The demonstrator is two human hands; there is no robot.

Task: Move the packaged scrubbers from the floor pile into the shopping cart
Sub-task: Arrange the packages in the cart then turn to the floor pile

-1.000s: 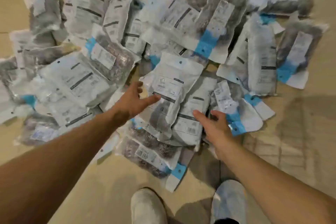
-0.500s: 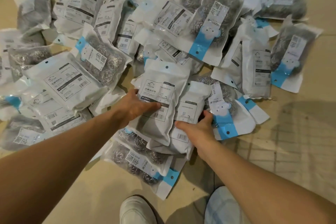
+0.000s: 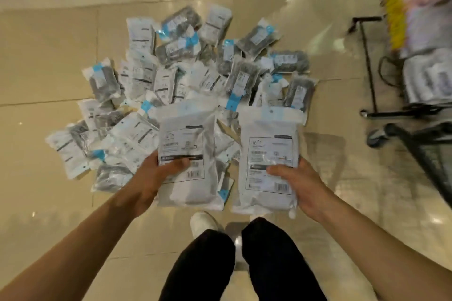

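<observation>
Each of the two hands holds a white scrubber packet, both lifted clear of the floor pile [image 3: 186,85] and carried side by side with a narrow gap between them. The left hand [image 3: 151,178] grips the left packet [image 3: 187,154] at its lower left edge, thumb laid across the printed label and the other fingers hidden behind the packet. The right hand [image 3: 300,183] grips the right packet [image 3: 267,154] at its lower right edge in the same way, thumb over the label near the barcode. Both packets show their label side to the camera, hang-hole end pointing away from the person.

The pile lies spread on the glossy beige tiled floor [image 3: 49,56] just beyond the held packets: many overlapping packets, some white with labels, some clear and showing grey steel wool, several with blue header strips. To the right of the pile, well apart from it, stands the shopping cart [image 3: 415,115], its dark wire frame and a wheel in view, with blurred packets already stacked on it. On the near side of the pile are the person's dark trouser legs [image 3: 208,264] and one white shoe [image 3: 203,222]
</observation>
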